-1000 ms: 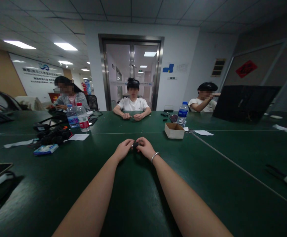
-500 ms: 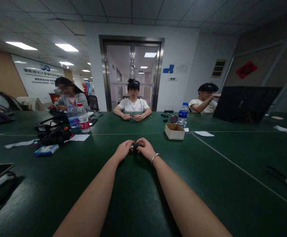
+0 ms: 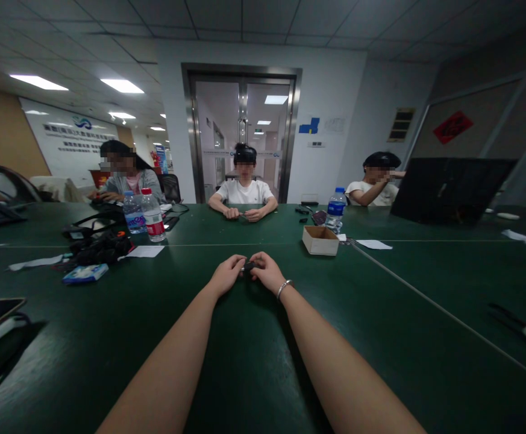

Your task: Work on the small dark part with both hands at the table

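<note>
Out over the green table, both arms reach forward and the fingers meet around a small black object. It has a lighter, metal-looking end on the left, and its exact kind is too small to tell. My left hand pinches that lighter end between thumb and fingers. On the other side, my right hand grips the black body with its fingertips. A silver bracelet circles the right wrist. The fingers hide part of the object.
An open cardboard box stands ahead to the right, near a water bottle. To the left are a red-capped bottle, black gear and a blue-white packet. A person sits opposite; a large black monitor is at right.
Less of the object's lighter end shows between my hands now, and my left fingers sit slightly closer to the black body. Both hands keep their grip.
</note>
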### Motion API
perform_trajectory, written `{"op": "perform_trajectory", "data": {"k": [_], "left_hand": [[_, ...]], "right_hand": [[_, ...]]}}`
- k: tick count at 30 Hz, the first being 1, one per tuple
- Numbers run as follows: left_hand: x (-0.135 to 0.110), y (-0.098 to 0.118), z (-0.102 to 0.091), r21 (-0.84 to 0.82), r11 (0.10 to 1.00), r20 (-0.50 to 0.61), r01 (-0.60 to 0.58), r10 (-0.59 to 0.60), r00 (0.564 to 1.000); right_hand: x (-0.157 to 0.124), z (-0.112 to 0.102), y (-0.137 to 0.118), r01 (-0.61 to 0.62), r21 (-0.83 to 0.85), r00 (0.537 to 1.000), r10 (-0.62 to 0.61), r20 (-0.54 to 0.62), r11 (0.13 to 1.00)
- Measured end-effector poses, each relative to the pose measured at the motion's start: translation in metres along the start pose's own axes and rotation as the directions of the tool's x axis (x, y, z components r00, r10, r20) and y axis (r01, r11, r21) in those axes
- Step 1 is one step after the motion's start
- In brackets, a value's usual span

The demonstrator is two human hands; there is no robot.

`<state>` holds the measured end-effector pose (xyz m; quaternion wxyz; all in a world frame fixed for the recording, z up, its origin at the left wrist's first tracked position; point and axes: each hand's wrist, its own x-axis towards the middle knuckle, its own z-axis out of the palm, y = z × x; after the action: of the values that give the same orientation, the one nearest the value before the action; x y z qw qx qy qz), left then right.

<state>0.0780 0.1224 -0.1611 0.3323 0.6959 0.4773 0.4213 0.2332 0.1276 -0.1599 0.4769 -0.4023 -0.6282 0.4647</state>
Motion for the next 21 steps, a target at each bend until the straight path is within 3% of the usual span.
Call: {"op": "perform_trajectory", "data": {"k": [4, 6, 9, 12, 17, 21], "left_hand": [[0.000, -0.003, 0.000, 0.012, 1.000, -0.025, -0.010, 0.010, 1.000], [0.000, -0.005, 0.000, 0.012, 1.000, -0.018, -0.017, 0.018, 1.000], [-0.002, -0.004, 0.000, 0.017, 0.999, -0.006, -0.034, 0.034, 0.999], [-0.010, 0.005, 0.001, 0.019, 0.997, -0.023, -0.070, 0.070, 0.997], [-0.031, 0.026, 0.006, 0.115, 0.990, -0.059, -0.086, 0.093, 0.994], [-0.047, 0.049, 0.002, 0.178, 0.983, 0.053, -0.053, 0.044, 0.998]], "right_hand": [[-0.001, 0.000, 0.002, 0.002, -0.048, 1.000, -0.002, 0.000, 0.999], [-0.003, 0.000, 0.001, 0.050, -0.163, 0.999, -0.052, -0.005, 0.985], [-0.011, 0.002, -0.005, 0.188, -0.427, 0.979, -0.206, 0.005, 0.884], [-0.020, 0.004, -0.016, 0.289, -0.588, 0.952, -0.294, 0.090, 0.755], [-0.028, 0.007, -0.031, 0.289, -0.725, 0.955, -0.238, 0.175, 0.626], [-0.037, 0.001, -0.032, 0.318, -0.766, 0.948, -0.200, 0.248, 0.559]]}}
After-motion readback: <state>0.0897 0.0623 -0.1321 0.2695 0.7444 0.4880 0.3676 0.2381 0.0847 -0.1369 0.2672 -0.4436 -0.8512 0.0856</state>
